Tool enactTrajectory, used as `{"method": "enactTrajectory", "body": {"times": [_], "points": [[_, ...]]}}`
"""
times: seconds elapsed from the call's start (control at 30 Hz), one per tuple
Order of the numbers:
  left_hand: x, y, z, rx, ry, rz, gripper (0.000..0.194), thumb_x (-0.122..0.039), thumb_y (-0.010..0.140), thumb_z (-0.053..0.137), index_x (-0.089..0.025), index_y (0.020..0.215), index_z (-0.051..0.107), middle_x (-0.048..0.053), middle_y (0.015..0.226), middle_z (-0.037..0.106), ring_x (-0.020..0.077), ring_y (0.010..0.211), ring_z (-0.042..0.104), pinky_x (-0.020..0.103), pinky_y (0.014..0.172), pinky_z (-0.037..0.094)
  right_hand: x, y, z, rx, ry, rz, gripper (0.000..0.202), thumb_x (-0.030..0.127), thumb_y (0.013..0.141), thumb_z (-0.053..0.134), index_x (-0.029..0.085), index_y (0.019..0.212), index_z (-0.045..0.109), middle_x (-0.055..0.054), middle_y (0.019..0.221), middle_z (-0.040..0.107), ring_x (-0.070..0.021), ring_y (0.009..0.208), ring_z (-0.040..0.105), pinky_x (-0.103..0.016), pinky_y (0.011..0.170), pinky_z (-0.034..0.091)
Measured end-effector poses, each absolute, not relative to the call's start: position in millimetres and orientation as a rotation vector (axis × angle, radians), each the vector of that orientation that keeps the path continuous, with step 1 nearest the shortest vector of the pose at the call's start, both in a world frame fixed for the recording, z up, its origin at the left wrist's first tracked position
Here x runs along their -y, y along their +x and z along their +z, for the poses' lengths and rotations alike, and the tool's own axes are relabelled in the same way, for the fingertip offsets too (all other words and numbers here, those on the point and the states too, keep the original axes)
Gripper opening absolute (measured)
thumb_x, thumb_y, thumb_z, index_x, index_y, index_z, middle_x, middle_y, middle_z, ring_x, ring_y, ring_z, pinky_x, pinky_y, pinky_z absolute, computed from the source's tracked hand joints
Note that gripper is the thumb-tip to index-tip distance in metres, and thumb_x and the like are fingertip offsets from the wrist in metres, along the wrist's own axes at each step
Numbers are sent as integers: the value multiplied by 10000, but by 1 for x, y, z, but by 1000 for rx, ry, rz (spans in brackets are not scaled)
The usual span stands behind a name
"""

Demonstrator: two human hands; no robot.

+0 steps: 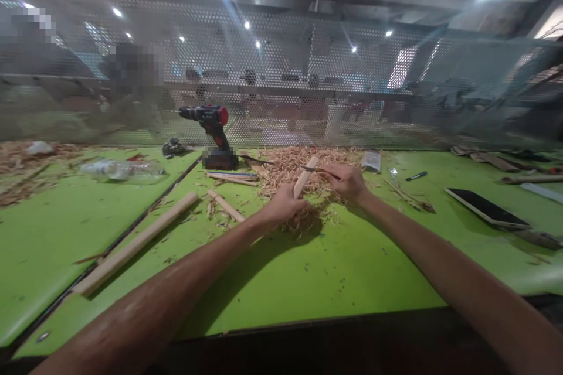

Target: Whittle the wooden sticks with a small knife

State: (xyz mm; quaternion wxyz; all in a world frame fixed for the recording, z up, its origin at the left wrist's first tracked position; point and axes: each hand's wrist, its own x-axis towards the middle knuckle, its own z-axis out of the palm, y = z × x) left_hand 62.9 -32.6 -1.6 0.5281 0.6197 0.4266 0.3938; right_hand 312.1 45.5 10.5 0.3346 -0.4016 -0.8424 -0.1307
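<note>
My left hand (285, 206) is closed around the lower end of a short, pale wooden stick (305, 177), which tilts up and away from me. Beside its upper part, my right hand (346, 180) grips a knife (314, 169). The thin dark blade lies across the stick, and the fingers cover most of the handle. Curled wood shavings (285, 161) are heaped behind and beneath both hands.
A cordless drill (215, 132) stands at the back, near a perforated metal screen (290, 82). To the left lie a long wooden rod (141, 243) and a plastic bottle (125, 170). On the right are a phone (486, 208) and a marker (416, 176) on the green table (308, 290).
</note>
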Motion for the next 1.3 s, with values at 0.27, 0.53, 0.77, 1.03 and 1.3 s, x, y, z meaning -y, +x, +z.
{"method": "enactTrajectory", "body": {"times": [0.27, 0.53, 0.77, 1.03, 1.3], "points": [[39, 61, 3, -995, 1462, 908, 316, -72, 872, 775, -215, 893, 494, -80, 619, 540, 76, 439, 509, 183, 397, 417, -56, 320, 5, 2090, -1241, -232, 310, 456, 1061, 659, 280, 1109, 909, -73, 1149, 872, -299, 1029, 815, -399, 854, 646], [59, 66, 22, -688, 1251, 915, 412, -109, 812, 825, -235, 844, 434, -110, 605, 473, 52, 456, 441, 166, 424, 385, -74, 389, 40, 1538, -1490, -205, 481, 509, 1089, 525, 207, 1186, 886, -199, 1161, 850, -393, 1096, 810, -531, 941, 646], [48, 62, 20, -645, 1057, 945, 488, -48, 736, 820, -250, 841, 389, -135, 578, 414, 30, 430, 371, 140, 411, 268, -44, 312, 32, 1985, -986, -30, 463, 688, 1035, 622, 337, 1123, 911, -88, 1106, 868, -368, 980, 831, -558, 862, 682], [50, 62, 22, -599, 1084, 919, 506, -59, 728, 836, -253, 839, 382, -146, 545, 402, 25, 412, 346, 141, 401, 267, -32, 297, 24, 2124, -915, -199, 531, 689, 1100, 531, 330, 1157, 918, -102, 1070, 871, -338, 888, 828, -475, 755, 647], [48, 63, 19, -704, 1063, 924, 442, 17, 809, 730, -249, 852, 380, -131, 553, 426, 21, 409, 353, 132, 398, 271, -41, 300, 17, 2170, -1028, -234, 546, 671, 1118, 508, 313, 1138, 919, -107, 1048, 873, -334, 992, 824, -449, 833, 638]]}}
